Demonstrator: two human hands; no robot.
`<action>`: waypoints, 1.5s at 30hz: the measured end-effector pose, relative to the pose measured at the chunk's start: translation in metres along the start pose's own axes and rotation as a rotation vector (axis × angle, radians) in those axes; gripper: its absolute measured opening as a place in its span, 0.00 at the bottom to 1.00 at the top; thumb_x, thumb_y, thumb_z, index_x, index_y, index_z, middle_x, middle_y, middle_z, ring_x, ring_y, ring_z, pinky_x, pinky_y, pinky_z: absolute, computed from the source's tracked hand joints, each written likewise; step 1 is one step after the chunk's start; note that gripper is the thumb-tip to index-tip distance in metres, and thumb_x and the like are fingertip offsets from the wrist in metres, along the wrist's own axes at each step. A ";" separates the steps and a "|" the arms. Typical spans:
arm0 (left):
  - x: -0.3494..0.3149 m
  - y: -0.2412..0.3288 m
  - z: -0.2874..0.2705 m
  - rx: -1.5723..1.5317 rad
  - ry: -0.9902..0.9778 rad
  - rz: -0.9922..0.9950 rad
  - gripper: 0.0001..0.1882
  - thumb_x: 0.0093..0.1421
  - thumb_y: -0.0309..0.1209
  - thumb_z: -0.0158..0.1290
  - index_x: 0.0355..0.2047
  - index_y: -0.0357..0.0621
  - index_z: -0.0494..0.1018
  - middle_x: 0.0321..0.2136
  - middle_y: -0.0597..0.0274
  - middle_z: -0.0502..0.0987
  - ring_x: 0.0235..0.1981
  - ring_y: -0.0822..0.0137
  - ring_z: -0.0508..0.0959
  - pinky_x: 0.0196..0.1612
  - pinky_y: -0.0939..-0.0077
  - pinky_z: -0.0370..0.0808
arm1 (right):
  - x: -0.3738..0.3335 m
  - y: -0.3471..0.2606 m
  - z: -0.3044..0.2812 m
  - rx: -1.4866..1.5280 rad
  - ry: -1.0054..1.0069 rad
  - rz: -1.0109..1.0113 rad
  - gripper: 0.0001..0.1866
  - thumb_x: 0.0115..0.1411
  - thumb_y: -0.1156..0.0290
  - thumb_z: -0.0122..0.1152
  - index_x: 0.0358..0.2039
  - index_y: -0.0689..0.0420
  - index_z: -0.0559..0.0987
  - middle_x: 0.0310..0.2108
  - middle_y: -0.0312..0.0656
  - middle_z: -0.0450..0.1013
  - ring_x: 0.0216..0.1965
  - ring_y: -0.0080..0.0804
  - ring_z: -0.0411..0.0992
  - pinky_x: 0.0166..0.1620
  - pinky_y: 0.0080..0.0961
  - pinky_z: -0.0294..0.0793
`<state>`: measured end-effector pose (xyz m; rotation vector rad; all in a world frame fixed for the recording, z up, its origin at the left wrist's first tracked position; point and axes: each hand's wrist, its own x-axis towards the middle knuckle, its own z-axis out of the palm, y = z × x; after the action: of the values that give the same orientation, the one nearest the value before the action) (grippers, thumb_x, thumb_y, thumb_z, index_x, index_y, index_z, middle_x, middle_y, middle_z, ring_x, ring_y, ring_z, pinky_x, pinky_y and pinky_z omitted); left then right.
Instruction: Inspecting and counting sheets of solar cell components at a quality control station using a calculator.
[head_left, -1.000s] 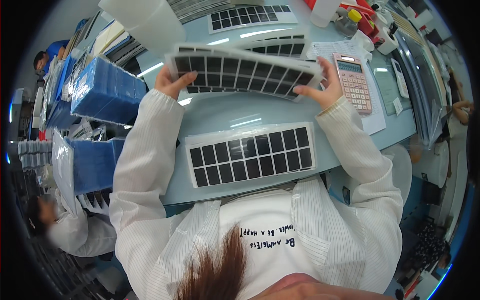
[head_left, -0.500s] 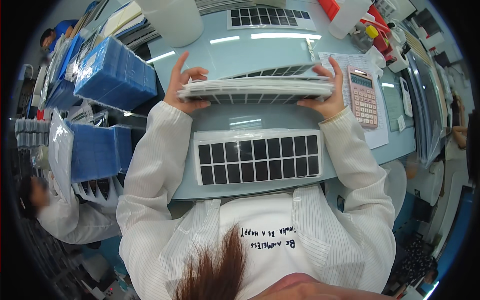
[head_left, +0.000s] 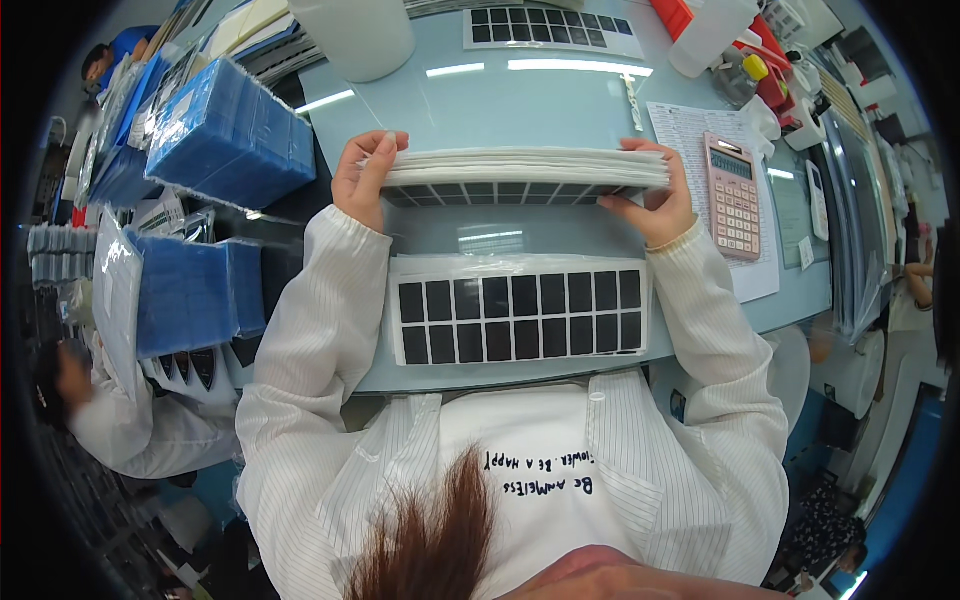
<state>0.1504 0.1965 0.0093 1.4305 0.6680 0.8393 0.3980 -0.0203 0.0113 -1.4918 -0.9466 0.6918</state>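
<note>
Between my two hands stands a stack of white sheets (head_left: 520, 165) bearing dark rectangles, tilted on edge above the table. My left hand (head_left: 370, 177) grips its left end, thumb on the near top side. At the right end my right hand (head_left: 656, 190) holds it, fingers behind and thumb below in front. The sheets' edges lie close together. Nearer to me, flat on the table, is another stack of sheets (head_left: 520, 313) with two rows of black rectangles, under a clear film edge. My hands do not touch that stack.
A similar sheet (head_left: 550, 32) lies at the far edge beside a white bucket (head_left: 362, 40). On the right, a pink calculator (head_left: 735, 200) rests on printed paper. Blue wrapped packs (head_left: 225, 140) stand at left. A co-worker's white sleeve (head_left: 150, 425) shows lower left.
The raised stack's loose, fanned sheets have come together into an even block. My left fingers have closed from spread to gripping its end. The right hand keeps its hold.
</note>
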 end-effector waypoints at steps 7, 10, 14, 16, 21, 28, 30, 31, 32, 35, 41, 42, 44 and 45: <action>0.002 0.008 0.002 -0.015 0.095 -0.084 0.16 0.62 0.42 0.49 0.44 0.45 0.73 0.34 0.60 0.78 0.43 0.70 0.72 0.53 0.73 0.62 | 0.003 -0.005 -0.003 0.027 0.027 -0.113 0.46 0.35 0.90 0.69 0.56 0.55 0.60 0.48 0.44 0.67 0.49 0.33 0.68 0.53 0.31 0.71; 0.001 0.011 0.004 0.013 0.058 -0.077 0.17 0.60 0.41 0.52 0.45 0.47 0.73 0.32 0.62 0.76 0.41 0.70 0.71 0.53 0.73 0.61 | 0.005 -0.010 -0.002 -0.037 0.038 -0.014 0.49 0.35 0.90 0.68 0.59 0.54 0.57 0.48 0.44 0.67 0.49 0.34 0.69 0.54 0.31 0.71; 0.006 0.004 0.005 0.005 0.132 -0.099 0.19 0.58 0.41 0.55 0.46 0.46 0.72 0.30 0.65 0.73 0.40 0.71 0.71 0.53 0.74 0.61 | 0.004 -0.028 0.008 -0.027 0.112 -0.043 0.51 0.34 0.88 0.70 0.61 0.56 0.57 0.47 0.43 0.68 0.50 0.34 0.68 0.55 0.32 0.70; 0.007 0.003 0.006 -0.001 0.158 -0.089 0.20 0.56 0.40 0.56 0.47 0.46 0.72 0.30 0.67 0.71 0.39 0.70 0.71 0.54 0.74 0.60 | 0.003 -0.035 0.004 -0.268 0.139 -0.140 0.52 0.33 0.83 0.73 0.61 0.56 0.58 0.49 0.44 0.68 0.52 0.37 0.66 0.56 0.34 0.67; 0.006 0.002 0.005 -0.020 0.138 -0.075 0.17 0.55 0.40 0.57 0.41 0.44 0.75 0.30 0.65 0.74 0.38 0.71 0.71 0.51 0.74 0.62 | 0.013 -0.074 0.006 -0.915 0.097 -0.623 0.58 0.27 0.64 0.80 0.61 0.57 0.59 0.52 0.50 0.66 0.58 0.45 0.61 0.58 0.39 0.61; 0.007 0.001 0.004 0.069 0.163 -0.137 0.15 0.55 0.45 0.57 0.28 0.46 0.75 0.25 0.64 0.75 0.33 0.71 0.71 0.47 0.74 0.63 | 0.047 -0.077 0.071 -1.342 -0.420 -0.241 0.34 0.46 0.53 0.69 0.50 0.55 0.68 0.36 0.47 0.75 0.36 0.48 0.75 0.40 0.35 0.74; 0.007 0.004 0.007 0.084 0.150 -0.109 0.16 0.55 0.47 0.57 0.29 0.46 0.75 0.26 0.64 0.75 0.33 0.70 0.71 0.47 0.74 0.63 | 0.049 -0.076 0.067 -1.347 -0.451 -0.276 0.29 0.49 0.52 0.67 0.47 0.54 0.69 0.32 0.45 0.75 0.34 0.45 0.75 0.38 0.34 0.74; 0.007 0.004 0.007 0.096 0.126 -0.093 0.17 0.55 0.48 0.56 0.29 0.47 0.75 0.26 0.64 0.75 0.33 0.69 0.72 0.47 0.74 0.63 | 0.050 -0.077 0.065 -1.353 -0.485 -0.293 0.25 0.51 0.51 0.65 0.43 0.53 0.69 0.28 0.42 0.76 0.33 0.42 0.76 0.37 0.33 0.74; 0.009 0.000 0.006 0.127 0.131 -0.100 0.22 0.57 0.54 0.52 0.30 0.47 0.75 0.26 0.64 0.75 0.34 0.67 0.72 0.47 0.74 0.63 | 0.051 -0.077 0.066 -1.355 -0.494 -0.300 0.25 0.51 0.51 0.65 0.43 0.53 0.69 0.28 0.42 0.76 0.33 0.42 0.76 0.37 0.33 0.74; 0.011 -0.003 -0.007 -0.068 -0.035 -0.099 0.26 0.60 0.57 0.46 0.37 0.47 0.74 0.30 0.62 0.74 0.38 0.67 0.72 0.49 0.74 0.63 | 0.054 -0.077 0.065 -1.339 -0.492 -0.291 0.23 0.50 0.51 0.64 0.38 0.53 0.71 0.28 0.41 0.76 0.33 0.42 0.76 0.37 0.34 0.74; 0.035 -0.008 -0.030 -0.214 0.112 -0.025 0.32 0.62 0.56 0.42 0.50 0.37 0.64 0.41 0.55 0.72 0.45 0.65 0.71 0.51 0.71 0.65 | 0.080 -0.086 0.056 -1.179 -0.440 -0.213 0.22 0.44 0.58 0.72 0.35 0.58 0.76 0.28 0.43 0.76 0.27 0.40 0.75 0.34 0.28 0.72; 0.036 -0.010 -0.033 -0.206 0.198 -0.048 0.34 0.61 0.56 0.45 0.52 0.35 0.62 0.43 0.52 0.72 0.46 0.63 0.71 0.51 0.70 0.66 | 0.085 -0.089 0.053 -0.896 -0.429 -0.089 0.22 0.44 0.62 0.73 0.36 0.60 0.76 0.29 0.42 0.76 0.29 0.35 0.75 0.35 0.26 0.73; 0.037 -0.015 -0.034 -0.352 0.181 -0.105 0.35 0.61 0.56 0.45 0.53 0.35 0.60 0.44 0.50 0.71 0.46 0.62 0.71 0.51 0.70 0.67 | 0.094 -0.096 0.049 -0.325 -0.393 0.148 0.22 0.43 0.70 0.74 0.38 0.65 0.77 0.32 0.39 0.76 0.32 0.25 0.74 0.38 0.22 0.74; 0.036 -0.016 -0.034 -0.490 0.157 -0.174 0.37 0.60 0.56 0.46 0.55 0.35 0.58 0.46 0.49 0.70 0.46 0.61 0.71 0.50 0.69 0.67 | 0.098 -0.100 0.047 -0.309 -0.391 0.167 0.22 0.45 0.69 0.72 0.40 0.64 0.76 0.31 0.40 0.76 0.31 0.25 0.75 0.38 0.21 0.74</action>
<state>0.1444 0.2463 -0.0048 0.8605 0.6392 0.9077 0.3888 0.0871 0.1122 -1.7563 -1.2787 1.0187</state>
